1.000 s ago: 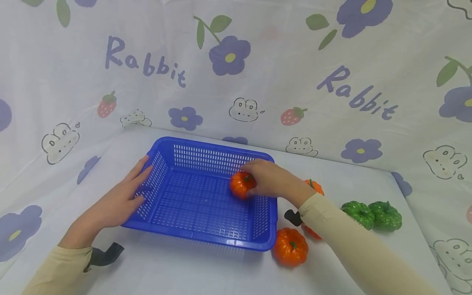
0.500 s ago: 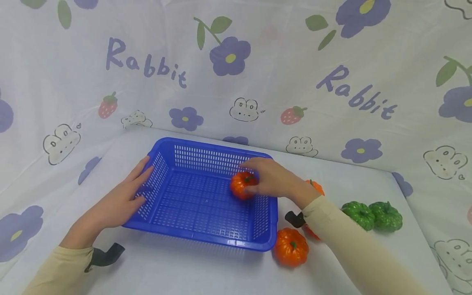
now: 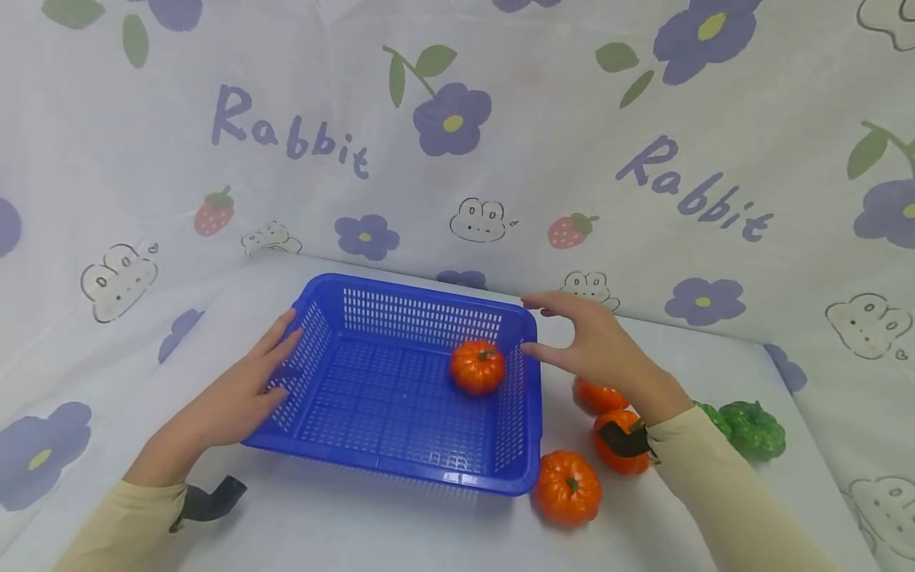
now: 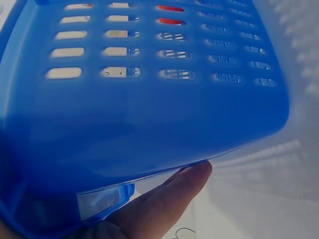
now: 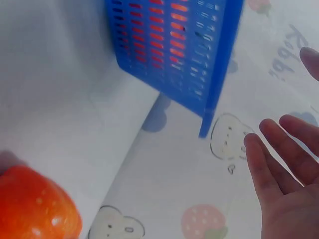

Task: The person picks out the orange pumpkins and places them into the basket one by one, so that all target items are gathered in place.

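A blue plastic basket [image 3: 400, 469] with slotted walls stands on the white table, one glossy orange pumpkin [image 3: 477, 368] lying inside near its right wall. My left hand [image 3: 232, 397] rests against the basket's left side, fingers fairly straight. In the left wrist view a finger [image 4: 174, 194] shows along the wall's edge. Just outside the basket's right rim is my right hand [image 3: 596, 342], holding nothing, with thumb and fingers spread apart. Below it and to the right of the basket lie three more orange pumpkins, the nearest pumpkin [image 3: 568, 488] close by the basket's front corner.
At the far right sit two green pumpkins, one green pumpkin [image 3: 752, 430] in plain sight and the other partly behind the right sleeve [image 3: 722, 477]. A white cloth [image 3: 429, 175] printed with flowers and rabbits hangs behind the table. Dark straps [image 3: 214, 500] project from both wrists.
My right hand has let go of the orange pumpkin in the basket and moved right, out over the rim. The left hand stays at the basket's left side. The head view tilts slightly up.
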### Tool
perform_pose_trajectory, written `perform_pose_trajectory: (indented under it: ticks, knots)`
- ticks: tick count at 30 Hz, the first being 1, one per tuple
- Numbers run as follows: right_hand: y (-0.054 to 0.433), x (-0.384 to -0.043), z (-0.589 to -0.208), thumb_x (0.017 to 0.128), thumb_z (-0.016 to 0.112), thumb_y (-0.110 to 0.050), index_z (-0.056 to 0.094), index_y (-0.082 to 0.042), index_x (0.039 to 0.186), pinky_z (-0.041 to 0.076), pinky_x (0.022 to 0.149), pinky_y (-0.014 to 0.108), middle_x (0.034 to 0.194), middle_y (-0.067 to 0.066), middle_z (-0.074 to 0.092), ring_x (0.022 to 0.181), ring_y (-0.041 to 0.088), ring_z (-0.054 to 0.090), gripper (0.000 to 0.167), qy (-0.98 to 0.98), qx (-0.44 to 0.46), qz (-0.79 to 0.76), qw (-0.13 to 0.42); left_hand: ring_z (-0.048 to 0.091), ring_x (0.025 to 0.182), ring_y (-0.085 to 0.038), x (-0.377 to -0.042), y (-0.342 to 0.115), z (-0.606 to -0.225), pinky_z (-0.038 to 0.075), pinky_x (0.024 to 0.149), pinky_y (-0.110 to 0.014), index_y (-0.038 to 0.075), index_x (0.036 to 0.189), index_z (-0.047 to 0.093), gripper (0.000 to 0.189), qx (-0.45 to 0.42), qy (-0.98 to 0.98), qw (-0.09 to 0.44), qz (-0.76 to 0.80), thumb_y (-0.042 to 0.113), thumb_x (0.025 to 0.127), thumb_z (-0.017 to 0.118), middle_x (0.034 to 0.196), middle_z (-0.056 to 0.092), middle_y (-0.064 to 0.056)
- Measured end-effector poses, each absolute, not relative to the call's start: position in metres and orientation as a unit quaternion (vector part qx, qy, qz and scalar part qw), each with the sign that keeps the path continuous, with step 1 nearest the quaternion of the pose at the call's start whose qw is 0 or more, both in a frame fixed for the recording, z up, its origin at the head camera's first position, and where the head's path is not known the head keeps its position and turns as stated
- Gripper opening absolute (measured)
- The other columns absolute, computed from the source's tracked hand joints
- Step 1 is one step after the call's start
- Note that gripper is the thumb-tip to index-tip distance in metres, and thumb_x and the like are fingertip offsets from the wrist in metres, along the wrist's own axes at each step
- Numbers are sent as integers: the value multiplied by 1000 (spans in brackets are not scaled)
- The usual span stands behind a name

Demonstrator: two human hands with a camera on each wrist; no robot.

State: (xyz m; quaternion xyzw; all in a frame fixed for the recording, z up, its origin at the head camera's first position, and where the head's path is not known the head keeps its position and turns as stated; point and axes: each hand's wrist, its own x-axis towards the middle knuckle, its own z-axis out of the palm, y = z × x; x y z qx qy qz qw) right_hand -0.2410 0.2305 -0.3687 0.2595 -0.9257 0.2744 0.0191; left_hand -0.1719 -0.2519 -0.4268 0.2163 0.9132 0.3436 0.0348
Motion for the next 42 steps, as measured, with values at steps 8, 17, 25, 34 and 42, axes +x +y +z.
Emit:
perform_pose_trajectory:
  ticks: [8,17,25,34,42]
  knots:
    - [250,-233,-371,92,88,-34,65,-16,150,52,107,66,144,7,68,129,33,64,64,-925,255,276,55,9,162,-49,-171,-252,-430,19,127,-62,-10,167,24,76,223,909,34,350,-8,99,57,181,-2,-20]
    - [264,-226,-370,92,87,-31,61,-17,154,52,104,69,144,7,68,129,35,63,68,-923,249,285,69,9,163,-48,-172,-254,-428,20,126,-65,-8,168,23,77,219,911,34,347,-8,99,57,181,-2,-18]
    - [281,-217,-372,92,88,-29,63,-21,153,53,101,69,140,6,70,124,35,66,67,-915,252,301,90,11,162,-48,-168,-252,-431,22,125,-67,-8,168,23,78,217,911,26,349,-8,98,57,181,-1,-17]
    - [301,-193,-373,90,90,-24,64,-17,150,53,102,70,141,6,70,122,34,67,65,-922,223,294,117,9,163,-46,-172,-251,-432,20,126,-65,-8,168,23,77,218,913,27,344,-9,98,55,181,-1,-16]
    - [319,-179,-372,88,93,-21,65,-17,150,51,110,32,140,7,70,119,34,68,68,-927,207,276,149,10,163,-47,-171,-251,-428,21,126,-66,-8,168,24,77,214,913,28,346,-8,99,56,181,-1,-18]
